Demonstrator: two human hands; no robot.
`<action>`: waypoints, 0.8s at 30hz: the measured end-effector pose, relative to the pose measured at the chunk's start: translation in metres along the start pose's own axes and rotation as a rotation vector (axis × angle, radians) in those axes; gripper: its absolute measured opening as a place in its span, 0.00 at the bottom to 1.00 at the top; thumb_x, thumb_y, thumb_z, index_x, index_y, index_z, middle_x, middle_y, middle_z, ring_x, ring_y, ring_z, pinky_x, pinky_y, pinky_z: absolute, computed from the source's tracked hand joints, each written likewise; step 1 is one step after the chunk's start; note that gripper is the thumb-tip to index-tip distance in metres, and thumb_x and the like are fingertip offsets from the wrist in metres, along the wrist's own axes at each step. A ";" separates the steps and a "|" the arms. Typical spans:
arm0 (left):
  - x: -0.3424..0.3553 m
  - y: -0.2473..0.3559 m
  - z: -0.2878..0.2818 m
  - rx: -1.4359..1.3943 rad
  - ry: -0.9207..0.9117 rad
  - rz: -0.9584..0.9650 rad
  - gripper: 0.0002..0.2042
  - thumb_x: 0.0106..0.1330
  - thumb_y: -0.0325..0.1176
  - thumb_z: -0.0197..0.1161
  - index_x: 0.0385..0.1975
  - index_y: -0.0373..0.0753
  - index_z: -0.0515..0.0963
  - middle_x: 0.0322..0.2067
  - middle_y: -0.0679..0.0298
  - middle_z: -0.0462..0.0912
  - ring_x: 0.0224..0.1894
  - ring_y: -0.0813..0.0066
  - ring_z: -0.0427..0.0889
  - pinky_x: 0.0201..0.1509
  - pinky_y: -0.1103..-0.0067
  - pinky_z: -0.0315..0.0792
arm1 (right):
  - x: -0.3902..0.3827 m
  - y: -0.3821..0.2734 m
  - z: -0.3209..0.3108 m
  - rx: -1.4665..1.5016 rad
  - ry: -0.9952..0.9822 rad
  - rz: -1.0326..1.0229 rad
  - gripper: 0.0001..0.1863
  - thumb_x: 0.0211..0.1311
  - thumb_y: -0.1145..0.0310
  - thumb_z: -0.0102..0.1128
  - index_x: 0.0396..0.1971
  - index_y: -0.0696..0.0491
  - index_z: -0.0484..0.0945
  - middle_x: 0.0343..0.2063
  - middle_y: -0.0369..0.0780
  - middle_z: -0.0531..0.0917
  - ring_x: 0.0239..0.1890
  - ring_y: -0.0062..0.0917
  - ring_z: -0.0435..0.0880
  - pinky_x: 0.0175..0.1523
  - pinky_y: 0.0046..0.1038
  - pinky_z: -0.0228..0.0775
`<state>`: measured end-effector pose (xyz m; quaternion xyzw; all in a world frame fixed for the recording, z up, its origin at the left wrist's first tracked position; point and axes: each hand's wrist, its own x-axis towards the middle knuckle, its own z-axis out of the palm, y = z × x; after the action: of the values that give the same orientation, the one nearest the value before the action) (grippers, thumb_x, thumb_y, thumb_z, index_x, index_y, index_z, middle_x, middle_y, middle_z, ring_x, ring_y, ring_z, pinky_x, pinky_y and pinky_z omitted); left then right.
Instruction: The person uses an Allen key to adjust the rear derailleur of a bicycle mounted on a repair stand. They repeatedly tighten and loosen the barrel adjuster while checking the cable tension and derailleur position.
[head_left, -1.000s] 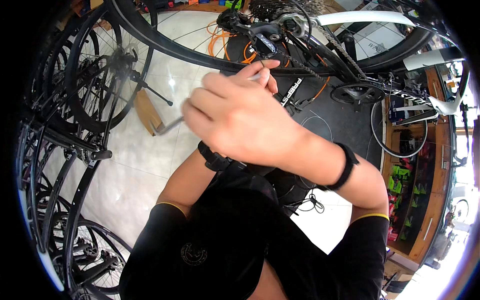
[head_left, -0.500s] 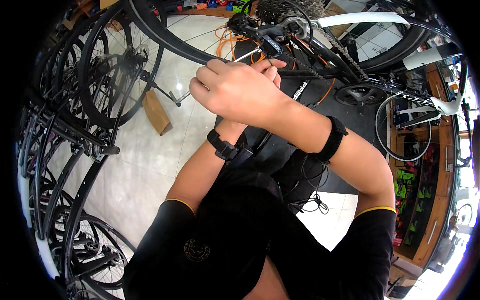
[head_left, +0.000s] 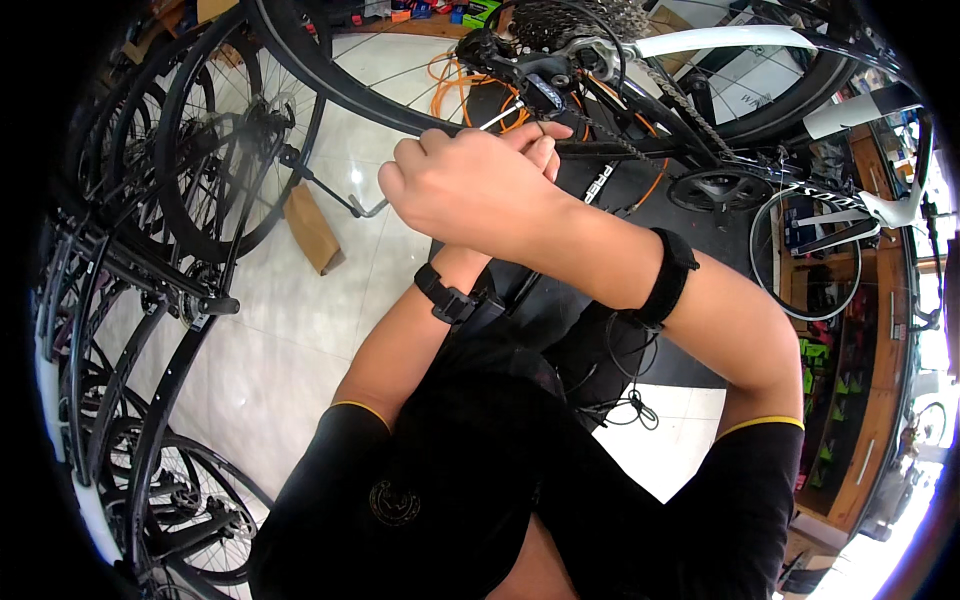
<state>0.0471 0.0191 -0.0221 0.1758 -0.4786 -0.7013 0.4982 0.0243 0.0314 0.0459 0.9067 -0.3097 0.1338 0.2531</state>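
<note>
My right hand (head_left: 462, 188) is closed around a silver hex key (head_left: 499, 117) and crosses over my left wrist. One end of the key reaches the black rear derailleur (head_left: 543, 94), and its bent end shows left of my knuckles. From beneath the right hand come the fingertips of my left hand (head_left: 541, 150), pinched together just below the derailleur on what looks like a thin cable (head_left: 541, 128). The rest of the left hand is hidden. Above the derailleur are the cassette (head_left: 590, 22) and the bicycle's white frame stay (head_left: 725, 38).
Several parked bicycles (head_left: 190, 300) line the left side. A brown paper piece (head_left: 312, 228) lies on the pale tiled floor. Orange cable (head_left: 440, 85) coils behind the derailleur. The crankset (head_left: 722, 188) is at the right, before a wooden shelf unit (head_left: 868, 440). Black cords (head_left: 635, 408) hang near my lap.
The bent end of the hex key has swung slightly down. My right forearm and elbow have shifted a little outward to the right. The left hand stays in place.
</note>
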 end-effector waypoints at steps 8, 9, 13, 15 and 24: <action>0.001 -0.009 -0.005 -0.205 -0.063 -0.031 0.13 0.71 0.38 0.54 0.47 0.37 0.74 0.23 0.75 0.70 0.25 0.91 0.66 0.28 0.90 0.64 | 0.013 0.014 -0.006 0.103 -0.322 -0.143 0.16 0.53 0.70 0.56 0.44 0.52 0.72 0.17 0.37 0.78 0.20 0.31 0.81 0.18 0.29 0.69; 0.002 -0.007 -0.005 -0.166 -0.057 -0.028 0.13 0.71 0.38 0.54 0.47 0.36 0.74 0.23 0.75 0.70 0.25 0.91 0.66 0.28 0.90 0.64 | 0.017 0.014 -0.008 0.119 -0.392 -0.170 0.16 0.53 0.70 0.55 0.45 0.51 0.72 0.17 0.36 0.78 0.21 0.31 0.82 0.18 0.30 0.69; -0.001 -0.001 -0.006 -0.068 -0.047 -0.015 0.13 0.71 0.38 0.55 0.47 0.35 0.74 0.23 0.75 0.69 0.24 0.92 0.66 0.28 0.90 0.63 | 0.025 0.011 -0.013 0.066 -0.541 -0.266 0.16 0.55 0.69 0.55 0.46 0.48 0.74 0.20 0.35 0.80 0.26 0.32 0.83 0.21 0.32 0.71; -0.001 0.000 -0.007 -0.090 -0.067 -0.014 0.14 0.71 0.37 0.55 0.47 0.34 0.74 0.22 0.76 0.69 0.24 0.92 0.65 0.28 0.90 0.63 | 0.029 0.008 -0.013 0.079 -0.568 -0.250 0.16 0.56 0.68 0.56 0.46 0.47 0.74 0.22 0.36 0.81 0.28 0.32 0.83 0.23 0.33 0.72; 0.000 -0.006 -0.008 -0.147 -0.082 -0.040 0.11 0.71 0.31 0.53 0.49 0.33 0.73 0.23 0.77 0.67 0.25 0.93 0.64 0.28 0.91 0.62 | 0.054 -0.001 0.003 0.198 -0.926 -0.165 0.10 0.55 0.71 0.57 0.39 0.50 0.76 0.22 0.38 0.80 0.29 0.34 0.83 0.23 0.34 0.73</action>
<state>0.0495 0.0151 -0.0306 0.1194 -0.4422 -0.7509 0.4758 0.0673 0.0035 0.0647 0.9123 -0.3028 -0.2756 0.0106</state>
